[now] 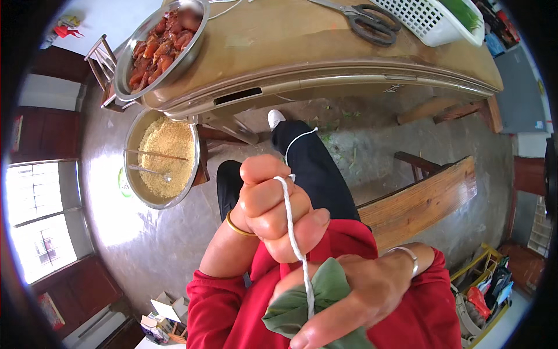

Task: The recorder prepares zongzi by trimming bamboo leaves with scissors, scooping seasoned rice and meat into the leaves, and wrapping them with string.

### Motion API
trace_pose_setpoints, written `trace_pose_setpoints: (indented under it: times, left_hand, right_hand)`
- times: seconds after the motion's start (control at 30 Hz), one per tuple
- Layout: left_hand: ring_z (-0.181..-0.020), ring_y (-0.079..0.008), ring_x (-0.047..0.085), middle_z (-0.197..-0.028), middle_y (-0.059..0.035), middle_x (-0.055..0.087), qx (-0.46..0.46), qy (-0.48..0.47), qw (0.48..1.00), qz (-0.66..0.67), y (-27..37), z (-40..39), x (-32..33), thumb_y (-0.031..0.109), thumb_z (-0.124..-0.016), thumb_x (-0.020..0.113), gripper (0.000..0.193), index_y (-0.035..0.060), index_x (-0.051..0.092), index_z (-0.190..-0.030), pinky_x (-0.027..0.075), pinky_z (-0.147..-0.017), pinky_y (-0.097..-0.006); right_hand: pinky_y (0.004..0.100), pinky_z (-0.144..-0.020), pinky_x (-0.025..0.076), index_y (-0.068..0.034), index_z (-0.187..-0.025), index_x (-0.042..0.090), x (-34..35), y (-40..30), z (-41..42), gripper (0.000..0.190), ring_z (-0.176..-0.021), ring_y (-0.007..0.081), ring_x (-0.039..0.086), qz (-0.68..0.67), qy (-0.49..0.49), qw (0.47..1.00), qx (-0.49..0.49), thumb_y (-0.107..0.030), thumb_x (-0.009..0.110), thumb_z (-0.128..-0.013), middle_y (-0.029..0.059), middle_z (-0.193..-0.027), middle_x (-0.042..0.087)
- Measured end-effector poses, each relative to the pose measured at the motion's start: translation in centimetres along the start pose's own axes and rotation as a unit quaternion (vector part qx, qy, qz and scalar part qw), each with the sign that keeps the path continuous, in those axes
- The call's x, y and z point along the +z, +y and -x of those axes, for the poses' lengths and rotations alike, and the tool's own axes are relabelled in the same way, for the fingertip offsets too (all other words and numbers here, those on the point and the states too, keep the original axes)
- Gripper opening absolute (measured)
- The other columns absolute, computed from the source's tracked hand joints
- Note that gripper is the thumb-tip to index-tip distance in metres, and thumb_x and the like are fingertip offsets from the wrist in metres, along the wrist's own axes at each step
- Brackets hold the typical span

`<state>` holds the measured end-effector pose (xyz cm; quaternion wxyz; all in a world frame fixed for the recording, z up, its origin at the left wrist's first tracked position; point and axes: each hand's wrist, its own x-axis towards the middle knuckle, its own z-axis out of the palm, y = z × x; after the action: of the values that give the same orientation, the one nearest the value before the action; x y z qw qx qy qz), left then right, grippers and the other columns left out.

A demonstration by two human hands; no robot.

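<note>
My left hand [279, 209], with a yellow bangle at its wrist, is closed in a fist around a white cotton string [293, 231]. The string runs down taut from the fist to a green leaf-wrapped bundle [290, 307], and its loose end curls out above the knuckles. My right hand [362, 292], wearing a silver-coloured bangle, grips that bundle low in front of my red top. Folded leaf tips stick up between thumb and fingers; the bundle's lower part is partly covered by the hand and cut by the picture's edge.
A metal bowl of marinated meat chunks [161, 54], black-handled scissors [370, 22] and a white plastic basket [429, 24] with green leaves stand on the table [270, 39]. Left, a basin of pale grain [168, 152] holds a chopstick and spoon. A wooden bench [418, 203] is at right.
</note>
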<state>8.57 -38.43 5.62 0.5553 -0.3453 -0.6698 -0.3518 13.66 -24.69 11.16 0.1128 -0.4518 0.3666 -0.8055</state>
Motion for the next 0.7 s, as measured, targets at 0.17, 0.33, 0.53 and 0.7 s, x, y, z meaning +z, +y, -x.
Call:
trace_pose_setpoints:
  times: [0.17, 0.33, 0.53, 0.7]
  left_hand:
    - [-0.068, -0.0151, 0.037, -0.068, 0.0030, 0.038, -0.011, 0.012, 1.000, 0.006, 0.6, -0.3, -0.4, -0.004, -0.070, 0.065, 0.031, 0.0161, 0.048, -0.086, 0.032, -0.051, -0.0301]
    - [-0.067, -0.0146, 0.036, -0.065, 0.0025, 0.037, -0.002, 0.008, 1.000, -0.009, 0.4, -0.1, 0.0, 0.014, -0.080, 0.060, 0.011, 0.0153, 0.049, -0.081, 0.033, -0.053, -0.0300]
    - [-0.065, -0.0143, 0.034, -0.064, 0.0031, 0.034, -0.007, 0.075, 0.997, -0.009, 0.2, 0.1, 0.7, 0.014, -0.079, 0.060, 0.013, 0.0173, 0.047, -0.076, 0.031, -0.055, -0.0289]
    - [-0.064, -0.0141, 0.033, -0.062, 0.0032, 0.033, -0.006, 0.103, 0.995, -0.018, 0.3, 0.1, 1.2, 0.009, -0.078, 0.059, 0.018, 0.0188, 0.046, -0.072, 0.029, -0.057, -0.0273]
  right_hand:
    - [0.0359, -0.081, 0.046, 0.003, -0.124, 0.044, 1.3, 0.5, 0.3, 0.046, -0.096, 0.0242, 0.058, -0.235, -0.016, 0.970, 0.062, -0.008, 0.064, -0.085, 0.0112, -0.106, 0.057]
    - [0.0356, -0.077, 0.046, -0.001, -0.117, 0.049, 1.2, 1.9, 0.5, 0.037, -0.090, 0.0246, 0.058, -0.120, -0.027, 0.992, -0.008, -0.008, 0.065, -0.084, 0.0101, -0.105, 0.058]
    - [0.0351, -0.076, 0.046, 0.001, -0.114, 0.049, 0.9, 0.0, 0.0, 0.036, -0.086, 0.0231, 0.058, -0.157, -0.015, 0.985, 0.075, -0.010, 0.066, -0.084, 0.0103, -0.100, 0.057]
    - [0.0343, -0.075, 0.046, 0.002, -0.113, 0.049, 1.9, 0.9, 0.2, 0.037, -0.085, 0.0221, 0.059, -0.324, 0.016, 0.942, 0.082, -0.011, 0.067, -0.084, 0.0103, -0.101, 0.058]
